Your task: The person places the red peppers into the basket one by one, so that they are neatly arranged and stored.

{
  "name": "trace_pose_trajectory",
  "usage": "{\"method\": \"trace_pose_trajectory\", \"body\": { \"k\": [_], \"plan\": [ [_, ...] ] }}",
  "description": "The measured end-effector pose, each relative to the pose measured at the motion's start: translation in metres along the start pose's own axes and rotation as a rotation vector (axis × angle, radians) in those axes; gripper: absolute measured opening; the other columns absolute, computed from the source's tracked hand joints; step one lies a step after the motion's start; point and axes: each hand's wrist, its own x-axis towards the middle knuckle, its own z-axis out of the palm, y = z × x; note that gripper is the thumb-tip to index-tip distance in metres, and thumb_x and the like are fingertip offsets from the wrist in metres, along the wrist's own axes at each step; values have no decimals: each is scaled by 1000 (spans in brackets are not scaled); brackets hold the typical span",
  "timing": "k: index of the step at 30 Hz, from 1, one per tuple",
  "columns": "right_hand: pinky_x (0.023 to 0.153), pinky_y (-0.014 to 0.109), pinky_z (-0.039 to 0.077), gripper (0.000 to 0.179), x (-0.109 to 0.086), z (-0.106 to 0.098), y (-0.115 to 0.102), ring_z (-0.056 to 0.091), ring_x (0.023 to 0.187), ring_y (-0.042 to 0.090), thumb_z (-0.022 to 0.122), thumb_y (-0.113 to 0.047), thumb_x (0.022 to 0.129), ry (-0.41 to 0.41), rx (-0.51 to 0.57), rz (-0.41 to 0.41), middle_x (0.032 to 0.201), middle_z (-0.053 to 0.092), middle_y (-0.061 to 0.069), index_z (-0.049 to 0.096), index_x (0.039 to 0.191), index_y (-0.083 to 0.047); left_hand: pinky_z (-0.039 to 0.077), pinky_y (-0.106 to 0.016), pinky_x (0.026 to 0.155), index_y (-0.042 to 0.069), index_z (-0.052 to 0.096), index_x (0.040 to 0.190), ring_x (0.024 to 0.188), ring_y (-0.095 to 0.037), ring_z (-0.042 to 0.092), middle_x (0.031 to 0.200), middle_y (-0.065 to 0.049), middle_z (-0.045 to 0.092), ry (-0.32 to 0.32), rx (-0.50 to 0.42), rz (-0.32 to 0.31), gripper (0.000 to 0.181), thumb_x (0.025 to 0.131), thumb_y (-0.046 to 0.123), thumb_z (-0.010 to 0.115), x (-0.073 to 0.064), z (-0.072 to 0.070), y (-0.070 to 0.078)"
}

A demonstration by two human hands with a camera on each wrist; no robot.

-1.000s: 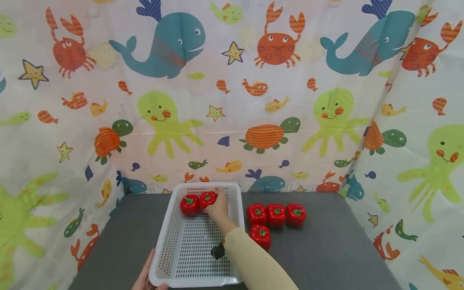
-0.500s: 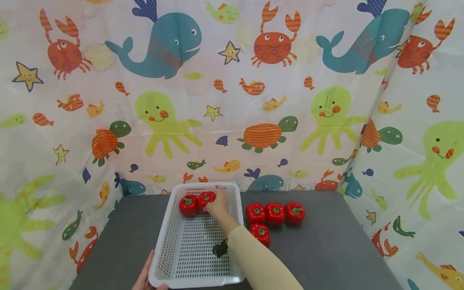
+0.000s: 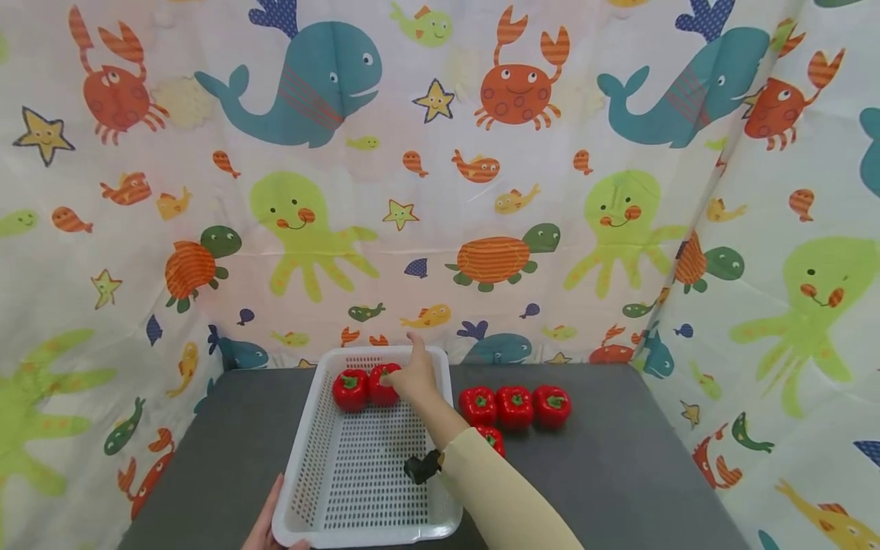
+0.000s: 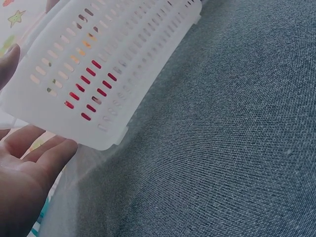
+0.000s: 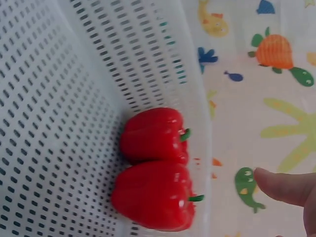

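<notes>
Two red bell peppers sit side by side at the far end of a white perforated basket (image 3: 297,466): the left one (image 3: 351,390) and the right one (image 3: 382,384). My right hand (image 3: 415,376) is over the basket's far right part, overlapping the right pepper in the head view. In the right wrist view its thumb (image 5: 281,187) is extended, apart from both peppers. My left hand (image 3: 264,527) is at the basket's near left corner. Its fingers (image 4: 54,153) touch the outside low down, and its thumb lies on the other side of the corner.
Right of the basket, several more red bell peppers (image 3: 514,407) stand on the dark grey tabletop (image 3: 605,473); one is partly behind the right sleeve (image 3: 505,489). A black wrist camera (image 3: 421,467) hangs over the basket. A sea-animal curtain (image 3: 440,191) encloses the back and sides.
My right hand has let go of the right pepper and risen slightly above it, its fingers more extended. My left hand stays at the basket's corner. The head view has shifted a little.
</notes>
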Motion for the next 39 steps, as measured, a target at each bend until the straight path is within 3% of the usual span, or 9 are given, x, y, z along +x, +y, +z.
{"method": "trace_pose_trajectory", "body": {
  "k": [2,5,9,12,15,24,28,33,39],
  "plan": [
    [107,55,51,99,-4,-4,-4,47,133,37,86,-2,74,-2,19,-20,151,44,17,32,156,-21,51,-58,104,37,-16,159,131,-31,55,167,-17,15,26,7,7,115,90,7,70,-2,3,1],
    [108,56,49,95,-12,-10,-7,47,136,39,85,-11,78,0,38,-49,153,43,18,31,156,-22,54,-59,99,33,-9,162,127,-31,58,149,12,46,90,65,61,111,89,2,69,-6,11,0],
    [109,60,47,92,-22,-22,-5,46,137,39,84,-20,81,4,55,-81,153,43,17,31,156,-22,59,-59,90,25,-1,164,119,-27,64,122,35,54,160,171,166,107,88,-2,70,-12,22,-3],
    [110,64,44,92,-30,-32,-3,44,139,39,83,-26,83,-11,82,-107,154,42,16,29,157,-23,59,-58,89,23,2,164,118,-27,64,122,36,54,184,193,190,106,87,-2,70,-13,25,-3],
    [110,65,43,93,-38,-41,-2,41,141,39,82,-31,84,-31,111,-104,155,42,14,27,158,-25,58,-58,91,26,1,164,121,-30,62,122,36,55,179,166,155,108,86,1,72,-10,21,-4],
    [115,65,36,96,-57,-65,5,38,144,36,85,-33,82,-17,210,-158,151,47,12,27,158,-24,50,-63,103,37,-16,160,129,-28,57,127,36,51,-23,29,51,115,90,9,71,-4,0,-3],
    [116,64,35,97,-67,-74,7,40,143,32,87,-32,79,-5,224,-179,153,45,8,29,156,-28,51,-61,102,40,-13,160,128,-26,58,126,35,49,1,35,41,116,88,11,74,-3,0,-5],
    [116,61,37,97,-80,-83,13,41,143,32,87,-36,78,19,210,-198,155,45,6,29,156,-28,51,-61,102,39,-13,160,128,-27,57,139,21,42,10,34,46,116,88,11,74,-1,-1,-5],
    [114,62,38,98,-90,-92,21,41,144,33,87,-37,78,34,154,-243,155,46,3,29,156,-28,51,-63,101,38,-13,160,128,-28,58,128,34,49,7,43,50,115,89,9,72,-4,0,-4]
  ]
}}
